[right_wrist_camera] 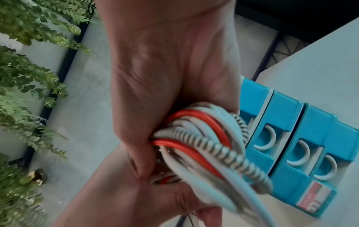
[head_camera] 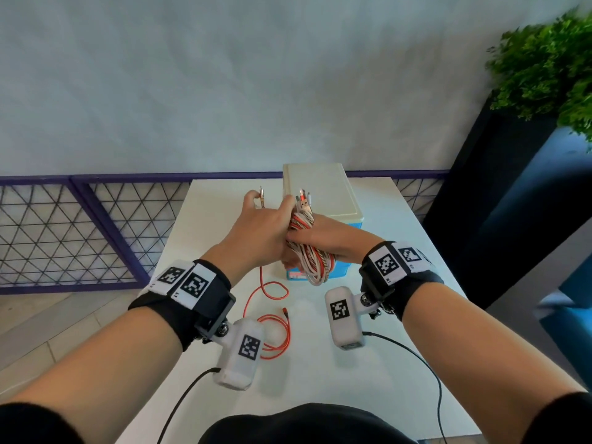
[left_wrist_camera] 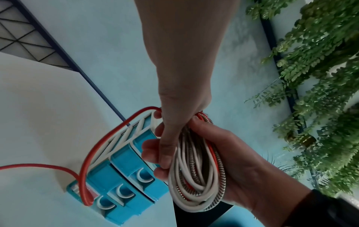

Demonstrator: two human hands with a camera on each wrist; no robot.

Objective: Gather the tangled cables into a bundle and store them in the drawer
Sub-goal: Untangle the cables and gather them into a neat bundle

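Note:
My right hand (head_camera: 330,233) grips a coiled bundle of white, red and striped cables (head_camera: 315,262), held up in front of the drawer unit (head_camera: 323,190). Connectors stick up from the bundle's top. My left hand (head_camera: 256,225) lies against the bundle and pinches a red cable (head_camera: 275,328) near its plug; the rest of that cable trails down in loops on the white table (head_camera: 368,395). In the left wrist view the red cable (left_wrist_camera: 93,145) arcs past the blue drawer fronts (left_wrist_camera: 120,181). The bundle (right_wrist_camera: 196,138) fills the right wrist view, with the shut drawers (right_wrist_camera: 291,138) beside it.
The drawer unit has a white top and three blue drawers with white handles. A purple mesh railing (head_camera: 80,225) runs behind the table's left side. A leafy plant (head_camera: 551,68) in a dark planter stands at the right. Black camera leads cross the table's near edge.

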